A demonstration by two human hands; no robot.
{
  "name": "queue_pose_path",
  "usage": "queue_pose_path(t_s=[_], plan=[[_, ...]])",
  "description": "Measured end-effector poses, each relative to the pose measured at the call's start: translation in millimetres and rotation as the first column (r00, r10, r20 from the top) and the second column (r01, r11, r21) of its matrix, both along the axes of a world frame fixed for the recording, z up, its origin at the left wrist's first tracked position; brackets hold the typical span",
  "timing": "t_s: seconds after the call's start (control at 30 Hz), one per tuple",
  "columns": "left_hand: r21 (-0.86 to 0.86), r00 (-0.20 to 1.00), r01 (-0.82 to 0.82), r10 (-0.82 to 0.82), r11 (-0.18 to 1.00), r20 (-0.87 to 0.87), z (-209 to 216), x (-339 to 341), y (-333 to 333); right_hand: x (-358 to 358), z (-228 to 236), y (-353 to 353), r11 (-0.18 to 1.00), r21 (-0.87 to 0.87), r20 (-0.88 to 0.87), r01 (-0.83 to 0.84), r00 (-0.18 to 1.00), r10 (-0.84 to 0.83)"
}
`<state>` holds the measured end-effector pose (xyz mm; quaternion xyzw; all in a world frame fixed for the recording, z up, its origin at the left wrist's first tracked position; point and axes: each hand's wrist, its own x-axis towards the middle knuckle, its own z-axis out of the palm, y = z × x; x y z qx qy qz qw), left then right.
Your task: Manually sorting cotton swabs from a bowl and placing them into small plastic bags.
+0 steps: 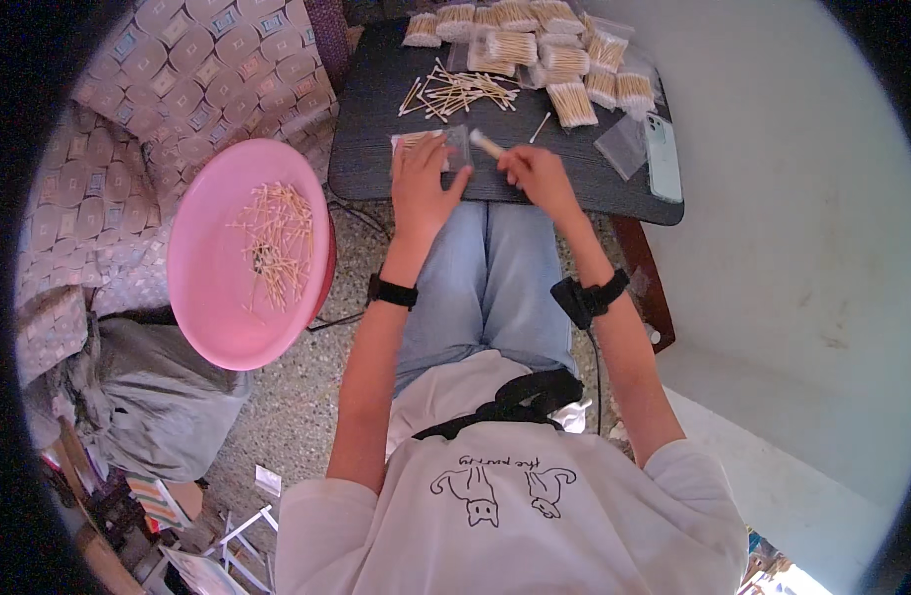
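My left hand (423,188) lies with its fingers stretched out and thumb apart on a clear plastic bag (458,146) near the table's front edge. Cotton swabs (413,142) show inside that bag, partly covered by the fingers. Just right of it, my right hand (543,181) is closed around a small bundle of cotton swabs (487,145), white tips pointing toward the bag; the bundle is slightly blurred. Beyond my left hand lies a loose pile of cotton swabs (462,91). A single cotton swab (541,126) rests beyond my right hand.
Several filled bags of swabs (564,59) are heaped at the dark table's (366,119) far right. An unfilled clear bag (622,147) and a phone (664,159) lie at its right edge. Left of the table stands a pink basin (202,268) holding scattered swabs.
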<state>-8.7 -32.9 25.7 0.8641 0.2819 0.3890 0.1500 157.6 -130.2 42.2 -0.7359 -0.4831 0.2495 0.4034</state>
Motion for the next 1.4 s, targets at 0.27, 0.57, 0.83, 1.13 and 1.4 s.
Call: queue_pose_path(t_s=[0.27, 0.57, 0.83, 1.13, 1.4], plan=[[0.103, 0.99, -0.065, 0.077, 0.993, -0.115, -7.2, 5.0, -0.3, -11.4, -1.5, -15.8, 0.988, -0.15, -0.07, 0.03, 0.997, -0.041], [0.16, 0.982, -0.065, 0.092, 0.985, -0.168, -5.0, 6.4, -4.0, -18.3, -8.2, -26.0, 0.994, -0.108, -0.128, -0.02, 0.992, 0.006], [-0.069, 0.995, 0.054, -0.059, 0.996, -0.082, 1.3, -8.7, -9.0, -34.1, 3.5, -23.1, 0.993, -0.055, -0.311, -0.101, 0.947, 0.079], [-0.059, 0.995, 0.095, -0.095, 0.994, 0.008, 4.0, -19.5, -18.8, -33.8, 6.9, -20.5, 0.965, -0.129, -0.703, -0.226, 0.707, 0.072], [-0.08, 0.985, 0.171, -0.173, 0.982, -0.008, 5.9, -25.1, -19.7, -29.3, -0.8, -7.4, 0.951, -0.044, -0.818, -0.305, 0.558, 0.141]])
